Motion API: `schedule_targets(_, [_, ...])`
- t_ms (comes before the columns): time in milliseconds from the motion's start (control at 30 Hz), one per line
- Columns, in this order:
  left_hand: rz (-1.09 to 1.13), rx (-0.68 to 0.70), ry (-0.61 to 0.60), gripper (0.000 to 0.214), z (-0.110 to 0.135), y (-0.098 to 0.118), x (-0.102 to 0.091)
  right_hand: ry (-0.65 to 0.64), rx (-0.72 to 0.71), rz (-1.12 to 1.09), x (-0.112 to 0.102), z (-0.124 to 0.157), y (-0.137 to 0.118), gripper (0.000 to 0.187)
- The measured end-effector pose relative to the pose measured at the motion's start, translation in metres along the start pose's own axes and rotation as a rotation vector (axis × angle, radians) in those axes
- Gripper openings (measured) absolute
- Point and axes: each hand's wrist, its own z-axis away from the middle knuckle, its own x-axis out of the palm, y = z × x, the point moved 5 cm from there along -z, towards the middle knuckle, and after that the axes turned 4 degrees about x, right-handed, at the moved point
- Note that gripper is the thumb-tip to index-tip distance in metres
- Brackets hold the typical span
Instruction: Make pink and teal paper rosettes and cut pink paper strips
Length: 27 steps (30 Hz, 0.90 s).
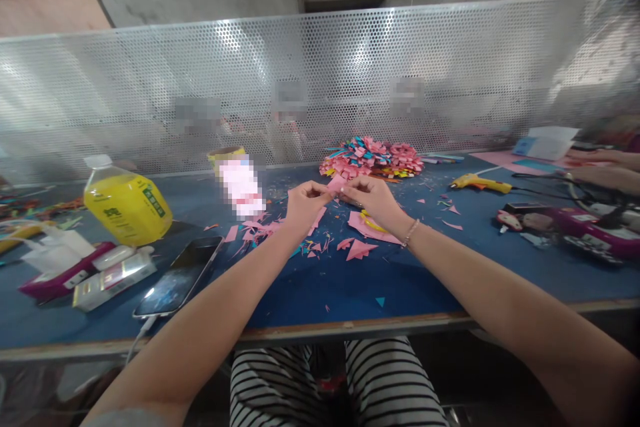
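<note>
My left hand [311, 199] and my right hand [369, 195] meet over the blue table, both pinching a small piece of pink paper [337, 183] between them. Under my right hand lies a larger pink paper sheet [373, 230] with something yellow [369, 221] on it, partly hidden by the hand. Cut pink paper pieces [358, 249] rest in front of my hands, and pink scraps [260, 230] spread to the left. Just behind my hands sits a heap of pink, blue and yellow paper flowers [367, 157].
A yellow bottle [127, 203], a small box [114, 280] and a phone [180, 277] on a cable stand at left. To the right lie a yellow glue gun [480, 183] and a purple case [593, 230]. Another person's hand [607, 170] reaches in there. A perforated metal screen [320, 67] closes the back.
</note>
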Motion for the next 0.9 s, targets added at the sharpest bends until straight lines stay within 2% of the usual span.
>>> schedule_targets(167, [0.111, -0.024, -0.02, 0.029, 0.0, -0.002, 0.002, 0.018, 0.052, -0.168, 0.003, 0.003, -0.005, 0.021])
schedule_targets(333, [0.214, -0.135, -0.061, 0.023, 0.0, -0.006, 0.005, 0.032, 0.111, -0.23, 0.003, 0.002, -0.005, 0.025])
schedule_targets(667, [0.258, -0.244, 0.011, 0.021, 0.0, -0.01, 0.002, 0.034, 0.213, -0.34, 0.003, 0.003, -0.006, 0.02])
schedule_targets(900, [0.256, -0.222, 0.037, 0.023, -0.002, -0.01, -0.001, 0.029, 0.235, -0.369, 0.004, 0.004, -0.007, 0.019])
